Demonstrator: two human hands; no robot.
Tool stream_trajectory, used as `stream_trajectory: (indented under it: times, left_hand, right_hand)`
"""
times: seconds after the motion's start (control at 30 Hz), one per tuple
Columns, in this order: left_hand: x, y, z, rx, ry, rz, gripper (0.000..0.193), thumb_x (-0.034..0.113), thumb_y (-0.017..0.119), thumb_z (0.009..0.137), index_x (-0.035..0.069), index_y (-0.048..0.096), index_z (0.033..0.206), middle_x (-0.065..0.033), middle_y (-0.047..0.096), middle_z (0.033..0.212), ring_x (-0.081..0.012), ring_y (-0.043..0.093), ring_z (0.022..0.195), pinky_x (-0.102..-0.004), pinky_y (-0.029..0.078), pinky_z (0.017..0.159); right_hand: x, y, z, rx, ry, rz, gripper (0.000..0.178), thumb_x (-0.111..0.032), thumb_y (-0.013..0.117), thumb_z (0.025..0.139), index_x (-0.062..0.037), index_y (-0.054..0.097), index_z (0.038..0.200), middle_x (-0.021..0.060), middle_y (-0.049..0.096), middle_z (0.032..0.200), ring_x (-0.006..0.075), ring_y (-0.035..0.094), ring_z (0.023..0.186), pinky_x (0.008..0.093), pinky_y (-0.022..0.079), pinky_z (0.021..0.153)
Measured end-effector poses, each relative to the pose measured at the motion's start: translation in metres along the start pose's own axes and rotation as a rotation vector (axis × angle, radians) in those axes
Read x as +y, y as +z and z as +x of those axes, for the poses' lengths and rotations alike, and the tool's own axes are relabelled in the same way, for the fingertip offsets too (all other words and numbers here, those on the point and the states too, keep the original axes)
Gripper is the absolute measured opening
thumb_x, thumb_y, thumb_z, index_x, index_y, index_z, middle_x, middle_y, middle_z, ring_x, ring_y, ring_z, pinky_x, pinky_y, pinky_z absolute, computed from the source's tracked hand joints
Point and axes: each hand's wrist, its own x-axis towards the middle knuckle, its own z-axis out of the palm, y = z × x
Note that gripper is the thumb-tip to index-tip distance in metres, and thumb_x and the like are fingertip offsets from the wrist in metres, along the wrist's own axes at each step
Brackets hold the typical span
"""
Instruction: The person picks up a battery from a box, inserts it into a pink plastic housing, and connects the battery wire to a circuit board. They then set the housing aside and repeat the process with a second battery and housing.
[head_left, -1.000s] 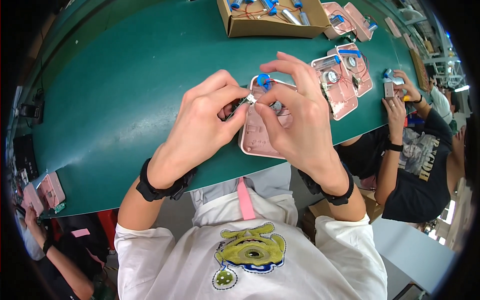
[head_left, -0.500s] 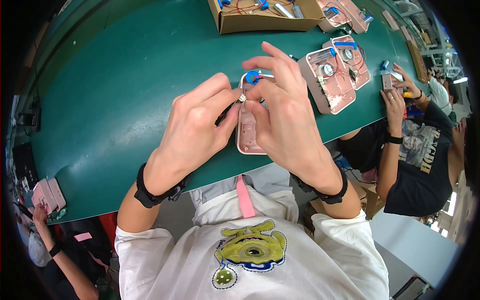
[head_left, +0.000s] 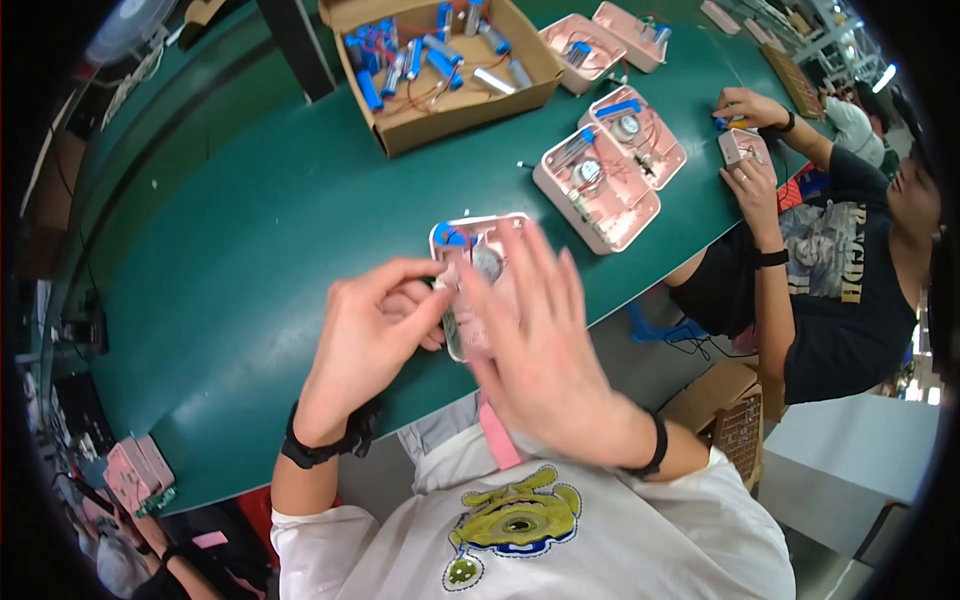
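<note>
An open pink plastic case [head_left: 505, 228] lies on the green table [head_left: 250, 250] right in front of me. A blue cell [head_left: 452, 238] sits at its far left corner, with a round silver part [head_left: 487, 264] beside it. My left hand [head_left: 370, 340] pinches at the case's left edge with thumb and forefinger; what sits between the tips is hidden. My right hand [head_left: 545, 345] lies over the near half of the case, blurred, fingers spread and flat, and holds nothing I can see.
A cardboard box [head_left: 400, 125] of blue and silver cells stands at the back. Two open pink cases [head_left: 597, 190] [head_left: 640, 135] lie right of centre, with others [head_left: 580, 45] behind. A person's hands [head_left: 750, 150] work at the right edge. Pink cases [head_left: 130, 470] lie lower left.
My right hand has let go of its pinch and spread flat over the case. The case now lies lower and farther from me, and the box of cells has come into view.
</note>
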Motion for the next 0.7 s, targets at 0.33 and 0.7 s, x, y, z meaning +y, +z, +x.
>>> stream_trajectory:
  times: [0.33,0.7]
  left_hand:
    - [0.042,0.025,-0.004,0.073,0.397,0.605,0.025,-0.003,0.074,0.095,-0.004,0.073,0.120,-0.0066,0.065,0.082,-0.0122,0.062,0.067,-0.0257,0.050,0.060]
    - [0.048,-0.014,-0.050,0.215,0.335,0.693,0.025,-0.005,0.077,0.090,-0.004,0.075,0.115,-0.0086,0.062,0.081,-0.0161,0.061,0.066,-0.0282,0.050,0.062]
  right_hand:
    - [0.051,0.008,-0.006,0.057,0.022,-0.078,0.088,-0.022,0.083,0.086,-0.0097,0.042,0.163,0.0307,0.028,0.169,0.0550,0.026,0.156,0.0745,0.022,0.120]
    - [0.094,-0.012,-0.032,0.124,0.076,-0.232,0.070,-0.022,0.083,0.086,-0.0087,0.056,0.150,0.0248,0.042,0.161,0.0551,0.032,0.153,0.0765,0.022,0.119]
